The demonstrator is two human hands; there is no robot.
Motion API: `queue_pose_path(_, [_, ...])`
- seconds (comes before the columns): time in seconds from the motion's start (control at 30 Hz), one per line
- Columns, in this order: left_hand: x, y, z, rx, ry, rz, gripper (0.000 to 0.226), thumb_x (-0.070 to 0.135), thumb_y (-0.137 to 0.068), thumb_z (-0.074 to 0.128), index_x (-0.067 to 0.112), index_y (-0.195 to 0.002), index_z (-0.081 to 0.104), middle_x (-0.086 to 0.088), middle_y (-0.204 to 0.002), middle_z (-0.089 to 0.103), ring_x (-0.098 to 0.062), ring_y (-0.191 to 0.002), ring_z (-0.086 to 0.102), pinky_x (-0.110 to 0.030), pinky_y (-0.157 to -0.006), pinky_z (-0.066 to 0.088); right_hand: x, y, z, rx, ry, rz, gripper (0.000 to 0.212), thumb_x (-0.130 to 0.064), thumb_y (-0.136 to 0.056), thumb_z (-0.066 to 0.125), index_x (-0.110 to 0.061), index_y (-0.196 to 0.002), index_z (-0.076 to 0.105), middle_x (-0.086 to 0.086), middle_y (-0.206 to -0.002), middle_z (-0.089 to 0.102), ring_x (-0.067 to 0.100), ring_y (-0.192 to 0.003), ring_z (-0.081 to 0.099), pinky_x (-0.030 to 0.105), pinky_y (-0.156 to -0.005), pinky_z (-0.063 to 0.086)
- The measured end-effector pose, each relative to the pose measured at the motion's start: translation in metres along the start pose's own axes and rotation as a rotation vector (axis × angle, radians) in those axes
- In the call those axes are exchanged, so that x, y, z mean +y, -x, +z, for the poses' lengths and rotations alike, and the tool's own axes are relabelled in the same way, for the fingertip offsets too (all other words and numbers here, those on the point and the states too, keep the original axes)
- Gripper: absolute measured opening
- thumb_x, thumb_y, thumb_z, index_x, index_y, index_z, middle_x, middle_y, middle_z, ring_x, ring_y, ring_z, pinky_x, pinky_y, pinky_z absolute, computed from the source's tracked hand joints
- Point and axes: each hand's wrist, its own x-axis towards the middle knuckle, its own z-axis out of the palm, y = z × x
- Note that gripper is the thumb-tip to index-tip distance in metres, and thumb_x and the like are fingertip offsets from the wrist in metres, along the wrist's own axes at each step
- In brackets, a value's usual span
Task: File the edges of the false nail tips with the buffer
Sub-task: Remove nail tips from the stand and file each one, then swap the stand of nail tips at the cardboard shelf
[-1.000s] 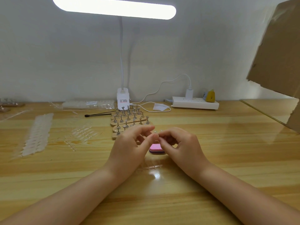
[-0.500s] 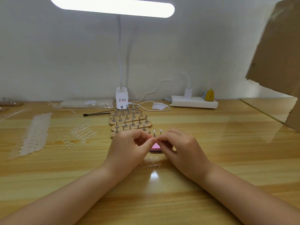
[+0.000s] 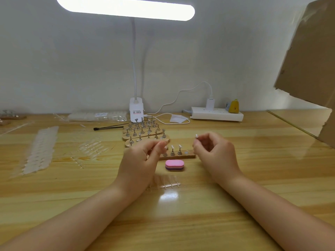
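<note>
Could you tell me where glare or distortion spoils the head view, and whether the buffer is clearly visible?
Head view: the lamp bar is blown out white; its reflection glares on the table just behind the clear nail tips; wide-angle bending curves the table edges; the pink buffer is sharp and unshadowed.

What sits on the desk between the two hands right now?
In the head view, a wooden stand with upright pegs and the pink buffer lie between the left hand and right hand.

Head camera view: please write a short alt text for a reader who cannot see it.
Two bare hands hover apart over a wooden table; the right hand pinches a small peg, and a pink buffer lies untouched between them, before a wooden stand.
</note>
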Motion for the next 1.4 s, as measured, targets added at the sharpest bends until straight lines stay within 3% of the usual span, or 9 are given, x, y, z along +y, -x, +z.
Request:
queue_pose_path(0.3, [-0.002, 0.0, 0.002, -0.005, 0.0, -0.055, 0.029, 0.041, -0.091, 0.046, 0.026, -0.094, 0.071, 0.019, -0.075, 0.067, 0.005, -0.079, 0.062, -0.015, -0.072, 0.046, 0.012, -0.01, 0.004, -0.142, 0.16, 0.151, 0.005, -0.031, -0.081, 0.074, -0.029, -0.076, 0.074, -0.006, -0.084, 0.061, 0.002, -0.074, 0.051, 0.021, -0.067, 0.035])
queue_pose_path(0.43, [-0.002, 0.0, 0.002, -0.018, -0.011, -0.066, 0.026, 0.034, -0.094, 0.048, 0.023, -0.095, 0.071, 0.017, -0.078, 0.067, 0.004, -0.082, 0.062, -0.024, -0.075, 0.049, 0.014, -0.011, 0.006, -0.206, 0.295, 0.149, 0.013, -0.036, -0.082, 0.073, -0.027, -0.091, 0.077, -0.014, -0.083, 0.056, 0.011, -0.088, 0.054, 0.026, -0.076, 0.04])
queue_pose_path(0.6, [-0.001, 0.0, 0.002, -0.031, -0.039, -0.057, 0.022, 0.028, -0.096, 0.05, 0.025, -0.093, 0.071, 0.018, -0.077, 0.067, 0.004, -0.083, 0.061, -0.024, -0.074, 0.05, 0.017, -0.012, 0.007, -0.302, 0.485, 0.105, 0.039, -0.048, -0.086, 0.061, -0.03, -0.121, 0.065, -0.006, -0.097, 0.051, 0.016, -0.106, 0.044, 0.027, -0.085, 0.035])
queue_pose_path(0.67, [-0.002, 0.0, 0.001, -0.034, -0.057, -0.048, 0.021, 0.028, -0.096, 0.05, 0.025, -0.093, 0.071, 0.018, -0.077, 0.066, 0.004, -0.083, 0.061, -0.021, -0.074, 0.049, 0.016, -0.012, 0.006, -0.367, 0.541, 0.047, 0.036, -0.05, -0.088, 0.058, -0.03, -0.116, 0.067, -0.007, -0.092, 0.046, 0.012, -0.099, 0.039, 0.026, -0.08, 0.032])
queue_pose_path(0.8, [-0.003, 0.0, 0.001, -0.042, -0.082, -0.034, 0.02, 0.027, -0.096, 0.051, 0.027, -0.092, 0.07, 0.017, -0.077, 0.067, 0.004, -0.083, 0.061, -0.007, -0.07, 0.042, 0.012, -0.016, -0.007, -0.496, 0.435, -0.033, 0.018, -0.045, -0.081, 0.069, -0.028, -0.088, 0.071, -0.012, -0.068, 0.055, 0.003, -0.068, 0.052, 0.018, -0.059, 0.038])
queue_pose_path(0.93, [-0.001, 0.0, 0.002, -0.05, -0.098, 0.0, 0.026, 0.033, -0.095, 0.05, 0.019, -0.091, 0.072, 0.013, -0.077, 0.067, -0.002, -0.081, 0.061, -0.018, -0.072, 0.046, 0.01, -0.019, -0.018, -0.546, 0.36, 0.001, 0.019, -0.039, -0.07, 0.08, -0.027, -0.071, 0.065, -0.012, -0.052, 0.055, 0.0, -0.05, 0.049, 0.016, -0.051, 0.038])
queue_pose_path(1.1, [0.006, 0.002, -0.001, -0.097, -0.187, 0.119, 0.036, 0.042, -0.095, 0.046, 0.017, -0.09, 0.071, 0.009, -0.077, 0.066, -0.01, -0.077, 0.062, -0.039, -0.073, 0.049, 0.008, -0.029, -0.044, -0.396, 0.248, 0.102, 0.02, -0.032, -0.068, 0.084, -0.017, -0.071, 0.071, -0.015, -0.047, 0.047, 0.0, -0.044, 0.039, 0.016, -0.048, 0.033])
queue_pose_path(1.3, [0.029, -0.002, 0.007, -0.243, -0.536, 0.3, 0.041, 0.042, -0.091, 0.036, 0.024, -0.089, 0.072, 0.012, -0.085, 0.068, -0.015, -0.081, 0.062, -0.034, -0.073, 0.047, 0.018, -0.056, -0.1, -0.12, 0.327, 0.23, 0.023, -0.043, -0.066, 0.081, -0.022, -0.068, 0.07, -0.013, -0.049, 0.051, 0.001, -0.044, 0.043, 0.023, -0.05, 0.036])
queue_pose_path(1.4, [0.04, -0.009, 0.021, -0.436, -0.68, 0.269, 0.041, 0.05, -0.094, 0.033, 0.032, -0.107, 0.067, 0.014, -0.106, 0.063, -0.015, -0.101, 0.053, -0.032, -0.087, 0.04, 0.041, -0.068, -0.132, 0.044, 0.497, 0.282, 0.026, -0.045, -0.068, 0.078, -0.022, -0.067, 0.067, -0.01, -0.059, 0.061, 0.01, -0.061, 0.057, 0.029, -0.061, 0.046])
